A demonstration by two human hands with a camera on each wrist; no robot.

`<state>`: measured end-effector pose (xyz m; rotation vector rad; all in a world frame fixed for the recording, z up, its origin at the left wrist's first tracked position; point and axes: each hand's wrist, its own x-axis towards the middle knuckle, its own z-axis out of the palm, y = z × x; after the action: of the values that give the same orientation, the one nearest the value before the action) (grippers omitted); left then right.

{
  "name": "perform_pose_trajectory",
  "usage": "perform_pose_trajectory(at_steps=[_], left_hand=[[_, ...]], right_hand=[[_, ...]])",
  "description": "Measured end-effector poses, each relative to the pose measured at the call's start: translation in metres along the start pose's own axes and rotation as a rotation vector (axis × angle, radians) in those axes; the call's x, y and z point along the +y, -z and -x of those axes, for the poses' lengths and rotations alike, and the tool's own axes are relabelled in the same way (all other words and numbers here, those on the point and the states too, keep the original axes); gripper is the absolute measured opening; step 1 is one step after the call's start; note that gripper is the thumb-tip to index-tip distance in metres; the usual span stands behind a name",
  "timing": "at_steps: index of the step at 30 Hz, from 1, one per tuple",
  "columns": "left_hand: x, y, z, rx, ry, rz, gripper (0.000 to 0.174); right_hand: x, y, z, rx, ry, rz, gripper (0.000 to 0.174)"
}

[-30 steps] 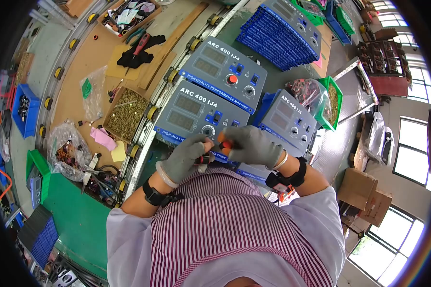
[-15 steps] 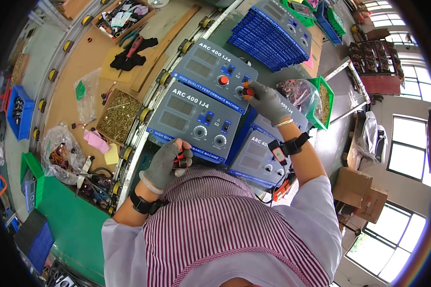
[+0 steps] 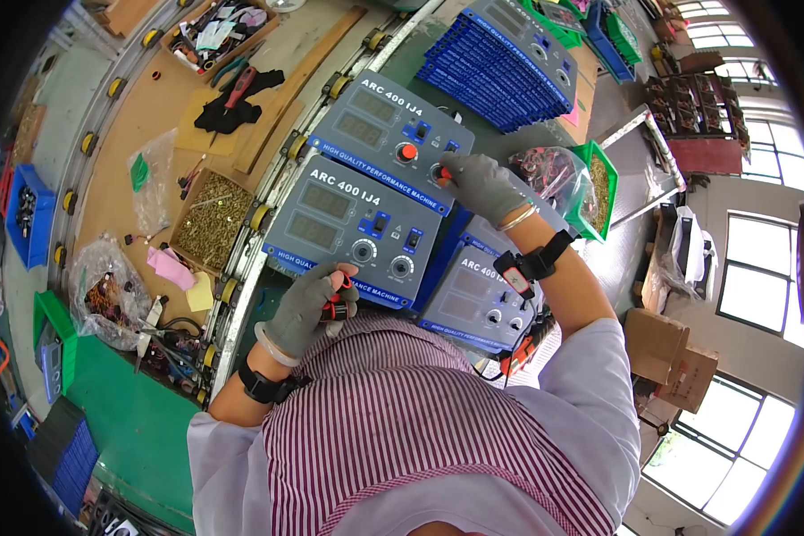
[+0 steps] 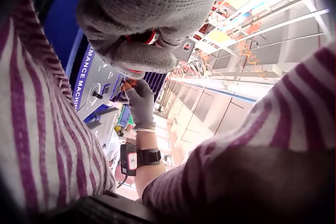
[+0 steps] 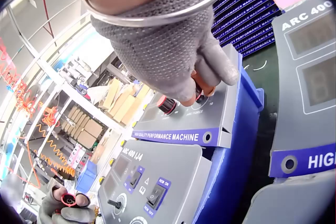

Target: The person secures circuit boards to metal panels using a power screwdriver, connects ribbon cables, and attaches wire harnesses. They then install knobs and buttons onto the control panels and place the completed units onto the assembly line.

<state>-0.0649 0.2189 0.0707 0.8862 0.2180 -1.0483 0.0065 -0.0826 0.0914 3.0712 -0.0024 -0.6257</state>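
Observation:
In the head view my right hand [image 3: 489, 188], in a grey glove with bare fingertips, pinches a red-and-black knob [image 3: 441, 172] at the right-hand dial of the far ARC 400 IJ4 panel [image 3: 335, 125]. A matching red knob [image 5: 167, 105] sits on the dial beside it. My gloved left hand [image 3: 302, 314] curls round black-and-red knobs [image 3: 336, 310] in front of the nearer panel [image 3: 281, 219]. That panel's dials carry bare shafts, one [image 5: 113, 203] showing in the right wrist view. Fingers partly hide what the left hand holds.
A third panel [image 3: 473, 308] lies to the right, and a stack of blue-edged panels [image 3: 500, 76] stands behind. Screws fill a cardboard box [image 3: 213, 219] on the left. A green bin [image 3: 604, 192] and a bag of parts [image 3: 545, 174] are at the right.
My hands have moved apart. The right hand carried a knob forward to the far panel's dial, while the left hand drew slightly left, still holding knobs.

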Motion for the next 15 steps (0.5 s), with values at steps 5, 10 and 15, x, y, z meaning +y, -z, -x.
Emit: perform_pose_trajectory(at_steps=[5,10,15], left_hand=[[0.002,-0.004,0.0,-0.026,-0.022,0.008,0.033],[0.0,-0.003,-0.003,-0.082,-0.026,0.017,0.028],[0.003,-0.012,-0.001,-0.03,-0.021,-0.024,0.034]], right_hand=[[0.0,-0.001,-0.004,-0.06,-0.016,0.013,0.024],[-0.01,0.006,-0.007,-0.145,-0.039,0.103,0.022],[-0.011,0.0,-0.01,-0.171,-0.053,0.112,0.023]])
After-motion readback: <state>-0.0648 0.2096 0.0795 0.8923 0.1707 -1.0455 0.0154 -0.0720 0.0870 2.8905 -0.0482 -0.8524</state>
